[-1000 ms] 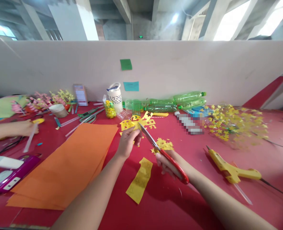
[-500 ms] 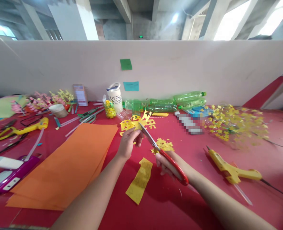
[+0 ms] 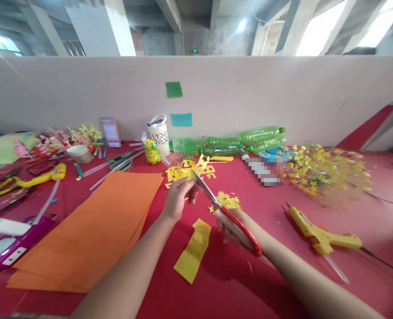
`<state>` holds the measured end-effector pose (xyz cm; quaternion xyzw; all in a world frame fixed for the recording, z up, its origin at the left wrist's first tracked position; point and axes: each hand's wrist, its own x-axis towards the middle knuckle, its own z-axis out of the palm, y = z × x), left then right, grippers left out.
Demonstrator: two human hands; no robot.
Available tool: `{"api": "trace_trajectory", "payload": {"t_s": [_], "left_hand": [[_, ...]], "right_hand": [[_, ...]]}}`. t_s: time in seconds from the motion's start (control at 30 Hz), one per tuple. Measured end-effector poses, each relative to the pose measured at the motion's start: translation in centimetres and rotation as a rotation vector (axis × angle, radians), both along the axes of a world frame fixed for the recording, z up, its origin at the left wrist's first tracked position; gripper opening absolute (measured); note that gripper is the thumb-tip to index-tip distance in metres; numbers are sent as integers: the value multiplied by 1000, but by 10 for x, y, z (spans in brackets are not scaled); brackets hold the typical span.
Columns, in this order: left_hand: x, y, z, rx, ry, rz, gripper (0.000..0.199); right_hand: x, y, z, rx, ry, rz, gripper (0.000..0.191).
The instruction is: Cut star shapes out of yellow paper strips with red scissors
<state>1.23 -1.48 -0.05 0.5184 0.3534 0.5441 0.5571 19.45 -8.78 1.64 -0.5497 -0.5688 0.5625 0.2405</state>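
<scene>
My left hand point(image 3: 180, 197) is closed, pinching a small piece of yellow paper point(image 3: 191, 174) between thumb and fingers. In my right hand point(image 3: 231, 223) is a pair of red-handled scissors point(image 3: 239, 227), its blades pointing up and left to the paper at my left fingertips. Beyond the hands lie yellow paper scraps point(image 3: 174, 174) with star-shaped holes. A pile of cut yellow stars point(image 3: 227, 200) sits just behind my right hand. Nearer to me, between my forearms, a yellow paper strip point(image 3: 193, 252) rests on the red table.
Orange sheets point(image 3: 93, 226) cover the table at left, beside a purple device point(image 3: 17, 248). A yellow glue gun point(image 3: 322, 230) lies at right, before a yellow star bouquet point(image 3: 325, 173). Green bottles point(image 3: 262, 135) and a white cup point(image 3: 158, 135) stand or lie along the partition point(image 3: 249, 97).
The whole view has shifted very slightly. Both hands, the scissors and the paper keep nearly the same places.
</scene>
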Motion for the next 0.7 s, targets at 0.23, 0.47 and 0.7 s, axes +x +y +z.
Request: {"api": "trace_trajectory", "payload": {"t_s": [0.23, 0.47, 0.7], "left_hand": [[1, -1, 1, -3, 4, 10, 25], [0, 0, 2, -5, 0, 20, 25], [-2, -1, 5, -28, -28, 19, 25]], "right_hand": [[-1, 0, -1, -15, 0, -19, 52], [2, 1, -6, 16, 14, 5, 56], [0, -1, -2, 31, -15, -17, 55]]}}
